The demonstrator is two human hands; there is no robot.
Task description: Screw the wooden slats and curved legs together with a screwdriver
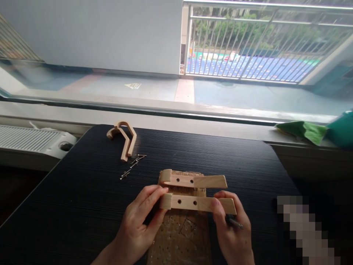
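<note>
A pale wooden hook-shaped piece (202,204) with two dark screw holes lies crosswise over a worn wooden board (182,243). My left hand (143,217) pinches its curved left end between thumb and fingers. My right hand (233,224) grips the straight right part, thumb on top. A thin dark tool (234,222) pokes out of the right palm; I cannot tell its kind. Just beyond lies a second wooden hook-shaped piece (184,180), parallel to the first, also with two holes, resting at the board's far end. Neither hand touches that one.
Two more curved wooden pieces (127,141) lie at the back left of the black table (68,198), with several screws (132,165) beside them. A green cloth (306,131) rests on the windowsill (193,127). A white radiator (33,140) stands at the left.
</note>
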